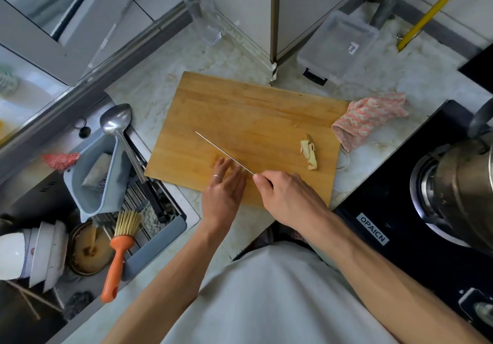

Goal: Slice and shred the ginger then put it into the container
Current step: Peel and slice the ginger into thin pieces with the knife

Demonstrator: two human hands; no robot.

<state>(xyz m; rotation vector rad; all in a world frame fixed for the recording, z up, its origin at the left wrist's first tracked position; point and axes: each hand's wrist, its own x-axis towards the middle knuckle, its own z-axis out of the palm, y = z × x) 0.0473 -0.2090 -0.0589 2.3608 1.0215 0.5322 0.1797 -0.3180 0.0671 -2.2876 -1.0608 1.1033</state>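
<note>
Wooden cutting board [240, 119] carries the work: the right hand [288, 197] grips the knife [224, 152] edge-down, while the left hand [224, 186] lies with fingers straight beside the blade, on what seems to be ginger, mostly hidden. Pale ginger trimmings [309, 151] lie well apart to the right. Cutting looks underway; the clear container [338, 47] on the surface beyond appears unfilled.

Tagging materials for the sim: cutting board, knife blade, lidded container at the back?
Cutting board: wood, matte, visible grain and plank seams. Knife blade: likely steel; seen edge-on as a thin bright line. Container: translucent plastic, frosted lid, black clip latch.
</note>
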